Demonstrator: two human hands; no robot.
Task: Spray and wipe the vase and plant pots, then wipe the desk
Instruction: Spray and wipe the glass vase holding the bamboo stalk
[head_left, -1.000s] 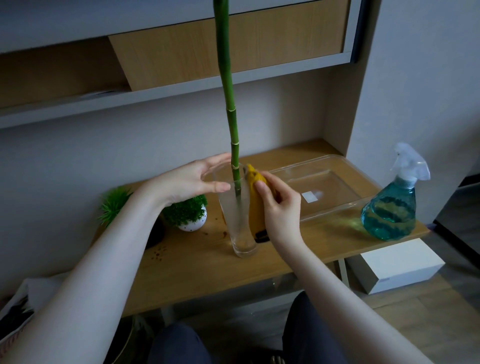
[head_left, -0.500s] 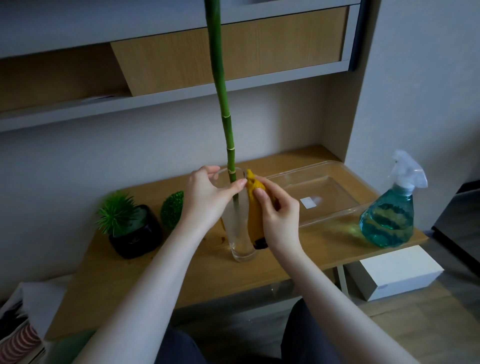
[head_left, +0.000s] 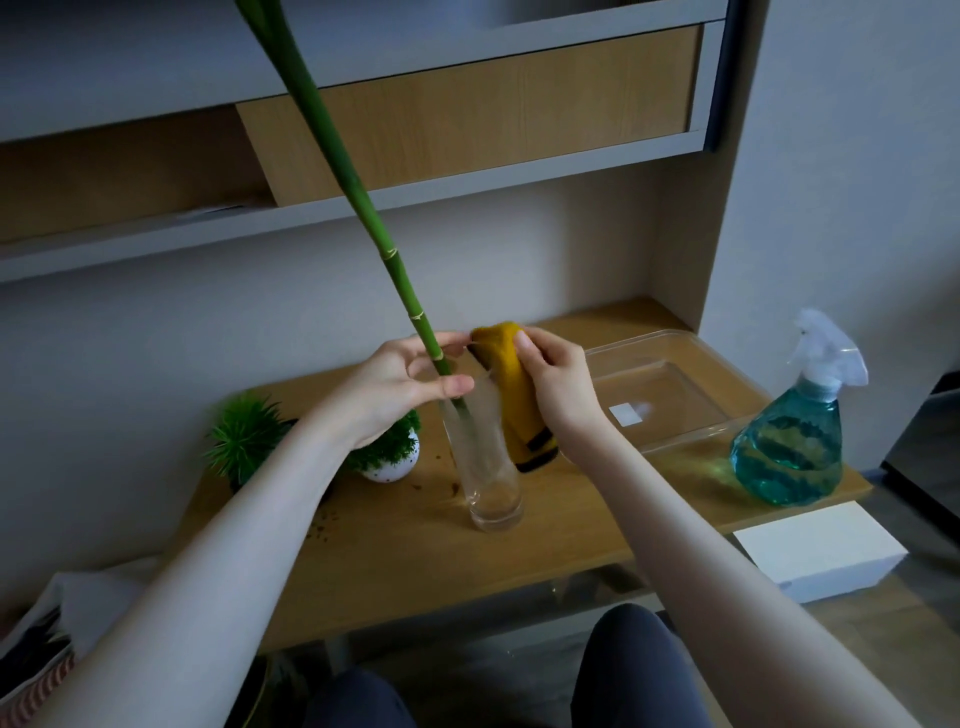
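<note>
A person sits at a wooden surface (head_left: 405, 561) set into a wall alcove, seen from their own head looking down at both arms. A tall clear glass vase (head_left: 485, 467) stands on the surface near its middle, leaning a little to the left at the top, with a long green bamboo stalk (head_left: 363, 208) rising out of it and slanting up to the left, out of view.

The left hand (head_left: 395, 387) curls its fingers and thumb around the vase rim, where the stalk enters. This looks like a steadying hold, so the tall glass does not tip or slide under the rubbing. The right hand (head_left: 558, 387) grips a folded yellow cloth (head_left: 511, 395) and presses it against the right side of the vase's upper part; the cloth hangs down that side about halfway. So the vase sits directly between the two hands, touched by both.

Just left of the vase, partly hidden behind the left wrist, are two small plant pots: a white speckled pot (head_left: 389, 470) holding a round green tuft, and further left a spiky green plant (head_left: 244, 436) whose pot is dark and mostly hidden. A blue spray bottle (head_left: 789, 441) stands well to the right, near the surface's edge, set aside within reach. Between it and the vase lies a clear plastic tray (head_left: 670, 343). Dark crumbs dot the wood beside the vase.
</note>
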